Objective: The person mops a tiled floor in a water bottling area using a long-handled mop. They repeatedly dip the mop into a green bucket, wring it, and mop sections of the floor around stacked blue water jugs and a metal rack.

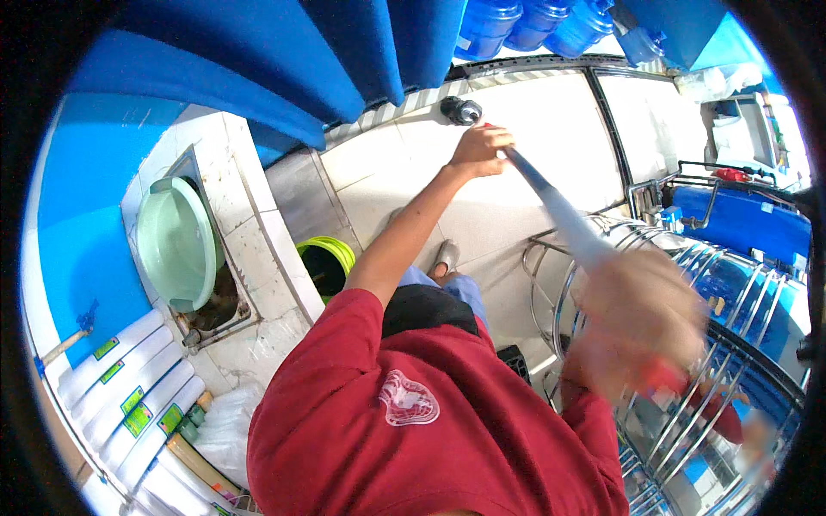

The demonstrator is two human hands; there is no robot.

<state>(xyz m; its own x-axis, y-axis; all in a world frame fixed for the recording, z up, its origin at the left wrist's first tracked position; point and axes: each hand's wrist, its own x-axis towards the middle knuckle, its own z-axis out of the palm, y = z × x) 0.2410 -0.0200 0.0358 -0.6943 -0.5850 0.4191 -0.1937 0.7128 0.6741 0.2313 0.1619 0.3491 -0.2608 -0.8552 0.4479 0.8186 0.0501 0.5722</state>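
A long grey-blue pole [555, 202] runs slantwise between my two hands, with red showing close to each of them. My left hand [483, 152] is closed round its far part, arm stretched forward over the pale floor. Nearer to me, at the right, my right hand [637, 314] is smeared by motion. The pole runs into that hand, and a blurred red part [662, 376] sticks out on its near side. Just beyond my left hand is a dark round thing with a silvery end [462, 110]; whether it joins the pole, I cannot tell.
Curved metal rack bars [671, 430] stand close by my right arm. To the left are a pale green basin [172, 245] over a tiled sink and a yellow-green bucket [327, 258]. Blue curtains [232, 69] hang ahead, and large blue water jugs [486, 26] stand beyond.
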